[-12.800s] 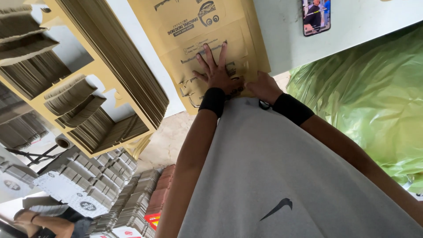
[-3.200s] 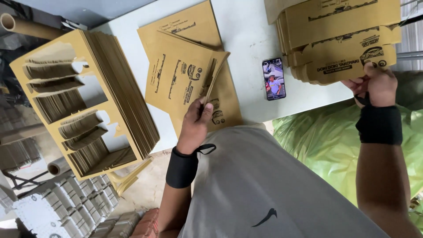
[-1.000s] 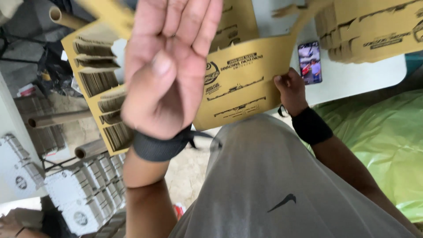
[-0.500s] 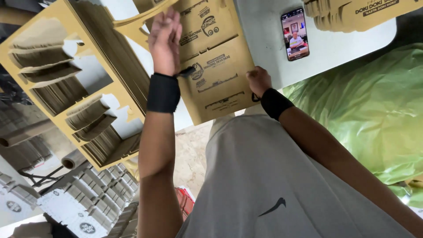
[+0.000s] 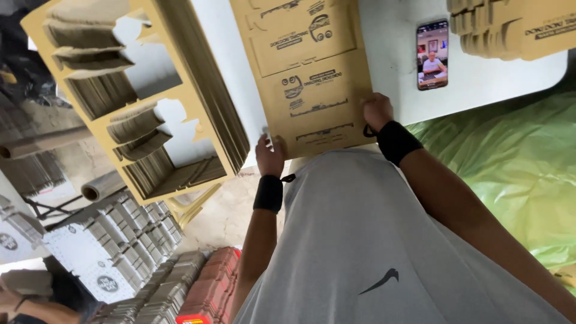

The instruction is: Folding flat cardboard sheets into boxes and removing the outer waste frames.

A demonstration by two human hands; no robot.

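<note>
The flat brown die-cut cardboard sheet with dark printing [image 5: 312, 78] lies on the white worktop [image 5: 390, 66], its near edge overhanging the worktop edge toward the person's grey shirt. The left hand [image 5: 270, 157] is clamped on the sheet's near corner at 7 o'clock, fingers curled over the edge. The right hand [image 5: 378, 111] is closed on the sheet's side edge at 4 o'clock. Both wrists carry black bands.

Surroundings: at 9 o'clock of the sheet, just beside it, stands a tall stack of brown die-cut cardboard blanks with window cut-outs [image 5: 150, 102], leaving only a narrow strip of bare worktop between. At 2 o'clock a black smartphone with a lit screen [image 5: 432, 54] lies flat, apart from the sheet. At 1 o'clock of the phone, a pile of folded brown cartons [image 5: 516, 30] sits at the far corner of the worktop.

Open room: bare worktop shows around the phone. Beyond the near edge, at 4 o'clock, green plastic sheeting [image 5: 516, 162] is bunched. On the floor at 7 o'clock lie rows of white printed cartons [image 5: 108, 252] and a red-brown stack [image 5: 210, 288].
</note>
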